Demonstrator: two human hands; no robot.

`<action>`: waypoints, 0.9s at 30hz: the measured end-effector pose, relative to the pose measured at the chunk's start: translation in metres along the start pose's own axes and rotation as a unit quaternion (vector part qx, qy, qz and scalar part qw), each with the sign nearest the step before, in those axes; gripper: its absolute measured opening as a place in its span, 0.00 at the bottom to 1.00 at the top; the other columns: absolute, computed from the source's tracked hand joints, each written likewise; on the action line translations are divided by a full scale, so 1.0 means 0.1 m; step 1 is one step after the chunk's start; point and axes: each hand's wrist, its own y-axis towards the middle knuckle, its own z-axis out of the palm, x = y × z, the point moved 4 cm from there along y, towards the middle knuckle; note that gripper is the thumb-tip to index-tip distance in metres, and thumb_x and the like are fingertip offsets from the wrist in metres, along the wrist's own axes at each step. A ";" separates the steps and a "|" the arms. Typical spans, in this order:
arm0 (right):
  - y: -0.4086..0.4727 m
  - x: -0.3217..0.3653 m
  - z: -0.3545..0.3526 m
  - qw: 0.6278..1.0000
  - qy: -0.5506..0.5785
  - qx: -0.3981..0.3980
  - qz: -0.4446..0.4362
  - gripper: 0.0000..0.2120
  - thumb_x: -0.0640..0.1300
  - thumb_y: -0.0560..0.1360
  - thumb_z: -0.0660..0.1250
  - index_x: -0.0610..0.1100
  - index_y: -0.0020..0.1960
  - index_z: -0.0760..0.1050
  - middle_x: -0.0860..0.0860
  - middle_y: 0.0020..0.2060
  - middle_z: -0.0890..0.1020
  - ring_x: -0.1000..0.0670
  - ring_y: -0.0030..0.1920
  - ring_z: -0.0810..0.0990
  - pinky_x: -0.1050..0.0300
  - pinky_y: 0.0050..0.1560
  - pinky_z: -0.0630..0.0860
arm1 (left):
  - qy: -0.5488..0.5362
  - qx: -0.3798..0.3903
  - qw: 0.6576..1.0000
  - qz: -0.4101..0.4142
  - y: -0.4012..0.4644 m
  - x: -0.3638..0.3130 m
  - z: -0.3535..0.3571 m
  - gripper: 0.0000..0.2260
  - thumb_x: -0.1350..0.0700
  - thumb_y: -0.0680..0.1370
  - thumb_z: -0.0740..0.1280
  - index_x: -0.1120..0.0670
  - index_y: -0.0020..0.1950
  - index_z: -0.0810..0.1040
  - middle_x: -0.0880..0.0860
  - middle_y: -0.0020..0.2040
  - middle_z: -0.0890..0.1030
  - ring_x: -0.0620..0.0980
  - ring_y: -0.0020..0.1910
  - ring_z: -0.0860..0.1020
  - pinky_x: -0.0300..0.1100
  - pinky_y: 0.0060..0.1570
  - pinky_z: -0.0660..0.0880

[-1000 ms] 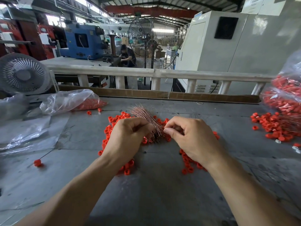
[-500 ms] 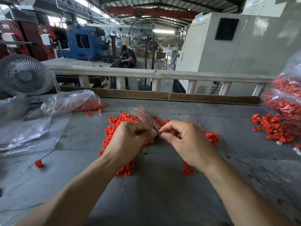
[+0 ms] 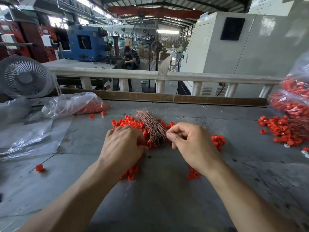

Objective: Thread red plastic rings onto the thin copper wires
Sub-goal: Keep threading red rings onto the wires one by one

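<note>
My left hand lies palm-down at the centre of the frame on the loose heap of small red plastic rings, fingers curled down into them; whether a ring sits between the fingertips I cannot tell, since the back of the hand hides them. My right hand, just right of centre, pinches thumb against forefinger at the edge of the fanned bundle of thin copper wires, probably on a single strand, though it is too fine to make out. The bundle lies between my two hands, on top of the rings on the grey worktable.

As for progress, I judge there is plenty left: the bundle is thick and bare, and the heap around it is large. At the right edge of the frame a second pile of red rings with wires running through them spills from a clear plastic bag of more of the same, which looks like finished work. One ring on a short wire lies alone at lower left.

Compared with half a second ago, my hands have parted: then they met at the foot of the bundle, thumbs nearly touching. Now the left has dropped flat onto the rings while the right has drawn slightly to the right with its pinch.
</note>
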 end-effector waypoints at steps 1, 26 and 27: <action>0.00 0.01 0.01 1.000 -0.002 0.002 -0.001 0.08 0.45 0.80 0.70 0.53 0.42 0.81 0.57 0.30 0.83 0.59 0.31 0.78 0.66 0.35 0.73 | 0.012 0.004 1.000 0.002 0.00 -0.01 0.01 0.09 0.40 0.74 0.74 0.41 0.49 0.81 0.41 0.47 0.75 0.45 0.52 0.70 0.42 0.52 0.58; 0.00 0.08 -0.01 0.987 0.153 -0.042 0.009 0.07 0.43 0.80 0.70 0.51 0.44 0.82 0.53 0.33 0.84 0.58 0.29 0.76 0.63 0.35 0.71 | -0.360 -0.047 0.932 -0.007 0.02 -0.14 -0.05 0.10 0.57 0.72 0.79 0.43 0.44 0.82 0.42 0.41 0.83 0.41 0.39 0.81 0.33 0.40 0.76; 0.00 0.08 -0.01 0.983 0.177 -0.042 0.008 0.07 0.42 0.80 0.70 0.50 0.45 0.82 0.52 0.33 0.83 0.58 0.28 0.75 0.62 0.33 0.71 | -0.392 -0.039 0.919 -0.006 0.02 -0.15 -0.05 0.10 0.58 0.73 0.79 0.43 0.45 0.83 0.43 0.41 0.84 0.41 0.38 0.80 0.34 0.40 0.77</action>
